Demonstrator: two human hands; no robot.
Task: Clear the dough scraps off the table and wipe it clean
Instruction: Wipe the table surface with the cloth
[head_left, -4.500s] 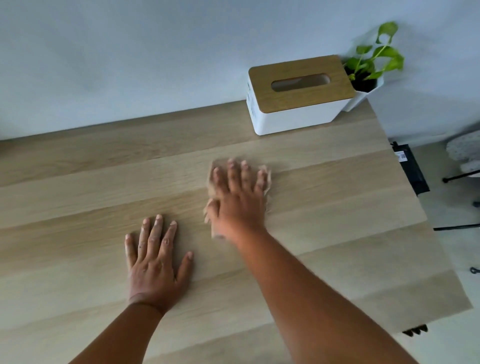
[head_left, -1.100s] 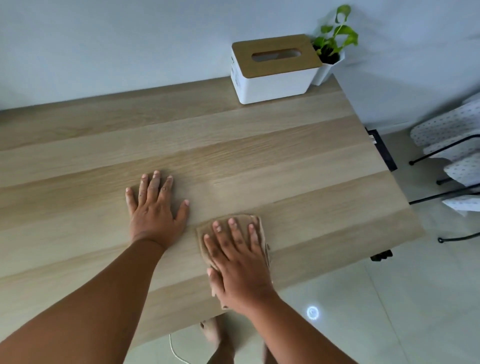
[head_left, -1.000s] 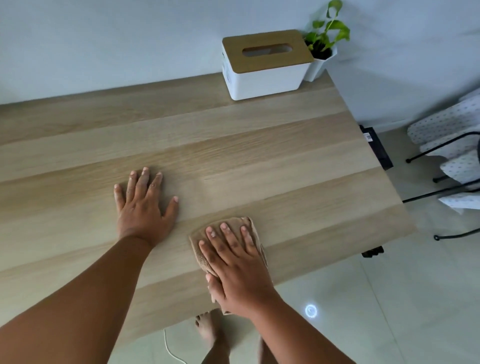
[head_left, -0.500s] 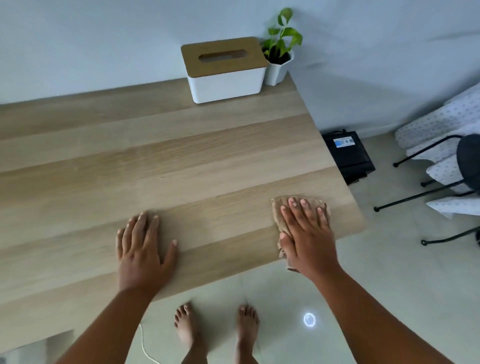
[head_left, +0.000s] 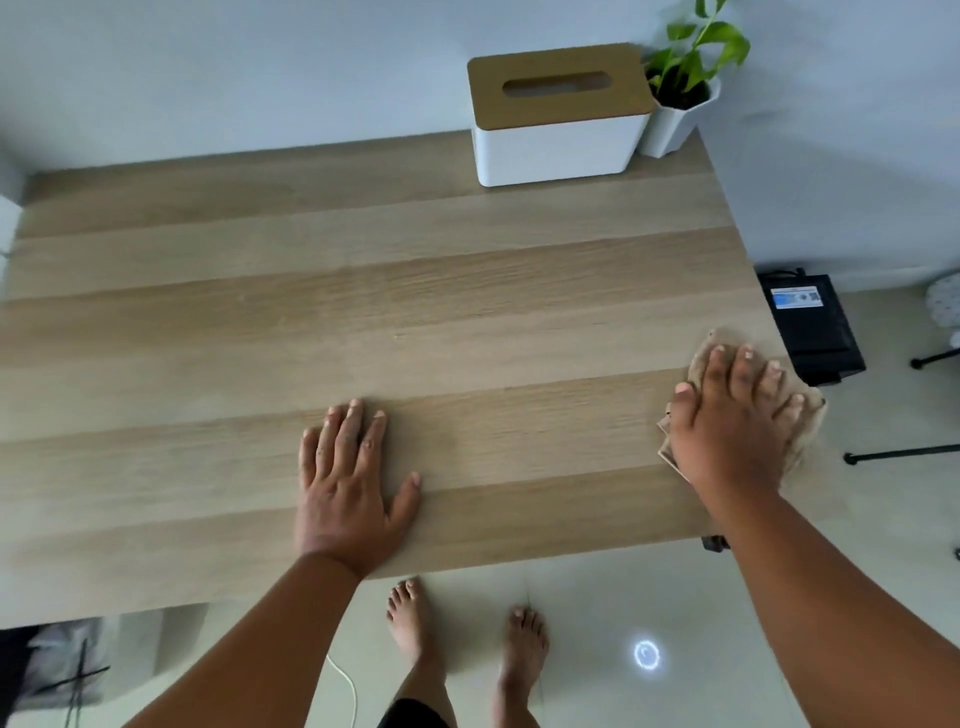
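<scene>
Right hand (head_left: 737, 431) flat, fingers spread, pressing tan cloth (head_left: 701, 358) at right edge of wooden surface (head_left: 363, 312); cloth partly overhangs edge. Left hand (head_left: 348, 478) flat, fingers straight, palm down on surface near front edge, well apart from cloth. No dough scraps discernible. White tissue box (head_left: 558, 145), wooden lid, at far right corner; potted plant (head_left: 680, 98) just beside it.

tissue box (head_left: 558, 117) at table (head_left: 363, 322) back, plant (head_left: 683, 88) right of it
</scene>
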